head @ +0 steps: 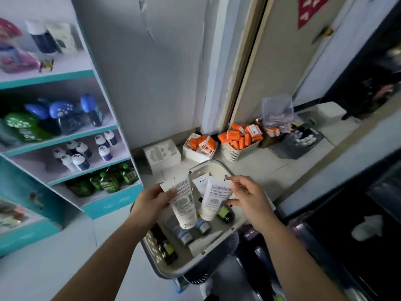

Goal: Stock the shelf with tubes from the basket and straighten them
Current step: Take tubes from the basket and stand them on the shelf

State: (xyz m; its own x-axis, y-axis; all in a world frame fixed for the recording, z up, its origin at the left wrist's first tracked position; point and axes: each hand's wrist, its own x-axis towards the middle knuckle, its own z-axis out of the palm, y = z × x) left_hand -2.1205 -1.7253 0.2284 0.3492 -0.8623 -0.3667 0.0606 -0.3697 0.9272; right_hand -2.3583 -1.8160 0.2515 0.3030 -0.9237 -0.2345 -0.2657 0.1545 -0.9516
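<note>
Above the grey basket (173, 272), my left hand (152, 203) grips a white tube (182, 203) by its flat crimped end, cap pointing down. My right hand (247, 196) pinches a second white tube (213, 198) by its upper end, also cap down. Another white tube (200, 182) stands behind them in the basket, and one more (204, 242) lies flat on the basket floor among small jars and dark bottles. The teal-edged white shelf unit (104, 127) stands to the left, holding bottles on every level.
On the floor behind the basket sit a white foam insert (161, 154), a white box (199, 146) and a white bin (238, 144) of orange packets, plus a clear container (277, 111). A dark cabinet (358, 235) runs along the right.
</note>
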